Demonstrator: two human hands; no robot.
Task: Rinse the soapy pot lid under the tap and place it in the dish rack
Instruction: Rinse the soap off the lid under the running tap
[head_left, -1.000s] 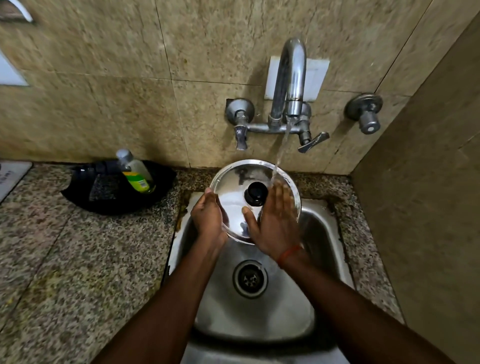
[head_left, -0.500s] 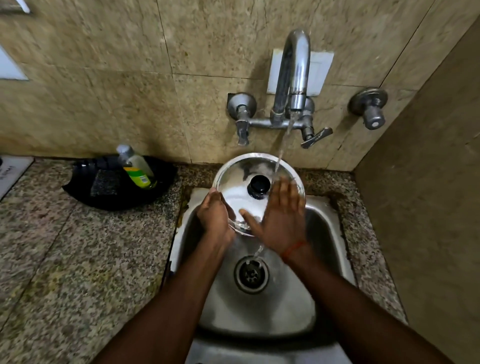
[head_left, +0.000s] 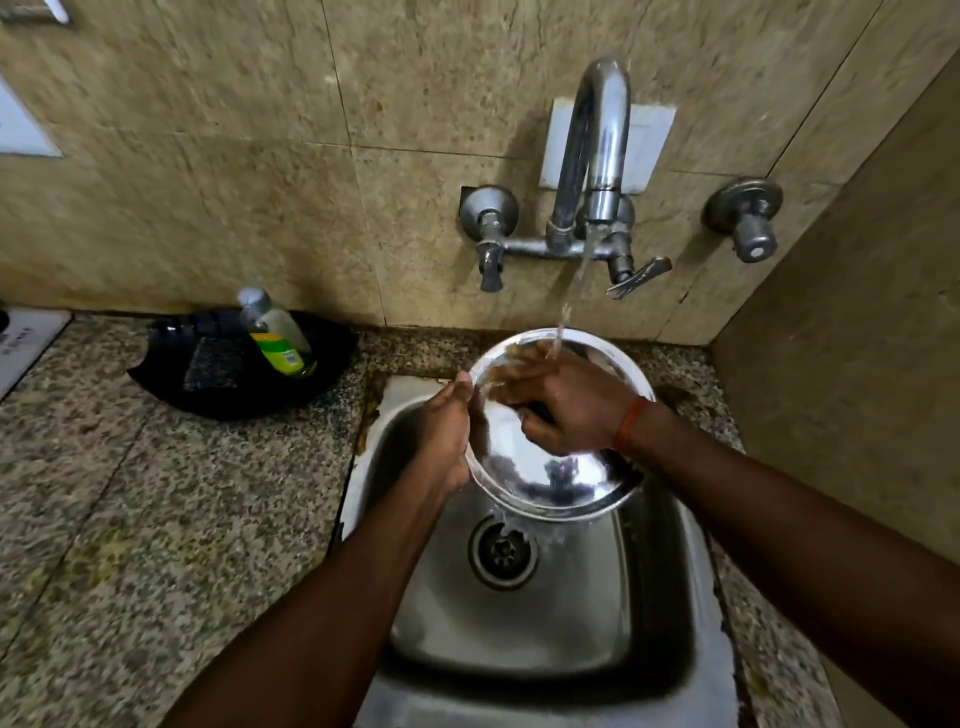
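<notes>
Beige stone-tiled wall (head_left: 208, 182) backs the station. A speckled granite bench (head_left: 130, 519) runs along it, with a rectangular stainless-steel sink (head_left: 519, 639) set into it.

The round, shiny steel pot lid (head_left: 550, 483) is held tilted above the rear half of the sink basin, its upper edge directly under the curved chrome wall tap (head_left: 597, 130). A thin stream of water (head_left: 574, 291) falls from the spout onto the upper part of the lid and runs off its lower edge towards the round drain strainer (head_left: 503, 552).

A shallow black plastic tray (head_left: 171, 384) sits on the bench left of the sink, against the wall.

Left hand (head_left: 444, 431): clamped on the lid's left rim, thumb on the front, fingers hidden behind it. Right hand (head_left: 571, 410): laid on the lid's face, fingers stretched out towards the upper left and meeting the stream; they are motion-blurred, and the lid's knob is covered. An orange thread band (head_left: 631, 423) circles the right wrist.

In the tray, a clear soap bottle with a green-yellow label (head_left: 278, 338) leans beside a dark scouring pad (head_left: 213, 364).
</notes>
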